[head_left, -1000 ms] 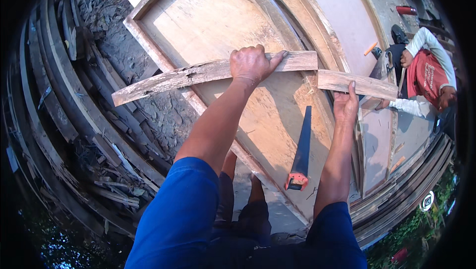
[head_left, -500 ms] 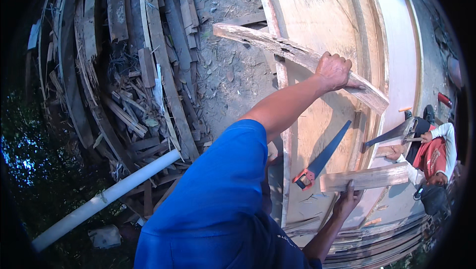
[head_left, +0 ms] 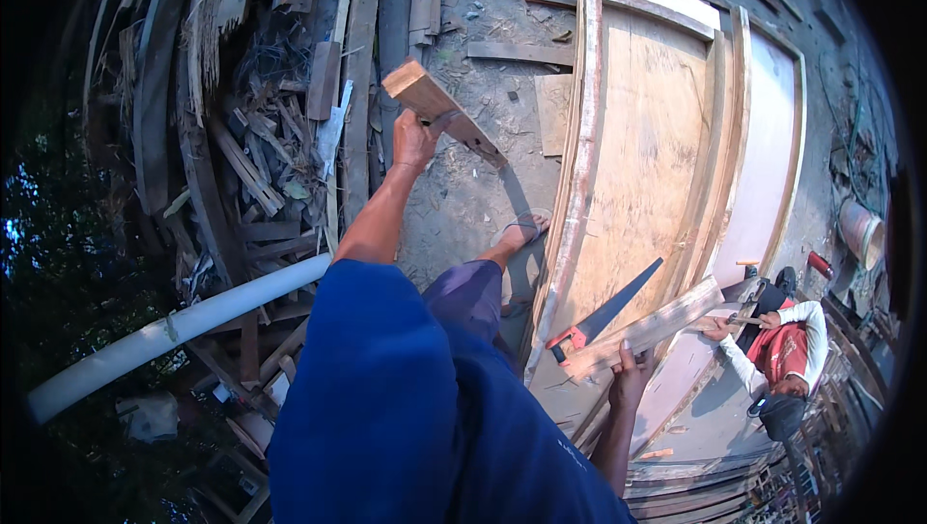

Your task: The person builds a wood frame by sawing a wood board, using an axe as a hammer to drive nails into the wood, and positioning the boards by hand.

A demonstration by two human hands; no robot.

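My left hand [head_left: 415, 141] is closed round a weathered wooden plank [head_left: 446, 111], holding it tilted above the dirt ground, its cut end toward the upper left. In my right hand [head_left: 632, 375] is a shorter wooden board [head_left: 645, 331], gripped at its lower edge with the thumb on its face. A handsaw [head_left: 618, 304] with a dark blade and an orange-red handle lies on a framed plywood panel [head_left: 645, 128], just beyond this board.
Old planks and scrap wood [head_left: 256, 162] pile up on the left, with a white pipe [head_left: 183, 323] in front. Beyond the panel, at right, a co-worker in a red top with white sleeves [head_left: 777, 345] holds a tool. A bucket [head_left: 861, 234] stands farther right.
My left hand has swung left with the plank, from over the panel to over the ground. The short board in my right hand has shifted left and tilted. The view has turned.
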